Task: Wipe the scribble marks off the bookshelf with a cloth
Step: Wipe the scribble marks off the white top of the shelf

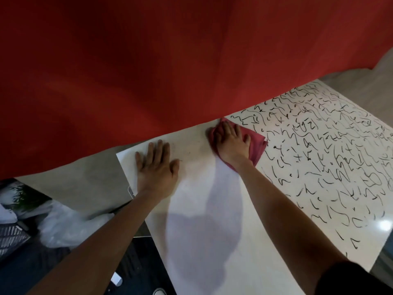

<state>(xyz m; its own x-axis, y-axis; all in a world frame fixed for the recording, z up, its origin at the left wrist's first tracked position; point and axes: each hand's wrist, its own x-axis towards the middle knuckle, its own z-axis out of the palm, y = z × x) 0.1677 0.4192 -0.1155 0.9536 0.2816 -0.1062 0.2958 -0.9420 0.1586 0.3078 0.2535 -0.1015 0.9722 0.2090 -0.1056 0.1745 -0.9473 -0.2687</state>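
The white bookshelf (202,209) panel lies flat under the camera, its far edge against a red wall (148,60) at 12 o'clock. The right grip (232,141) presses a red cloth (258,143) to the panel near that far edge, fingers spread and nearly straight on top of it. Black scribble marks (329,145) cover the panel from the cloth out toward 3 o'clock. The left grip (156,165) rests flat on bare white surface at 9 o'clock of the cloth, fingers straight, near the panel's left corner. A clear plastic bag (70,226) sits on the floor at 8 o'clock.
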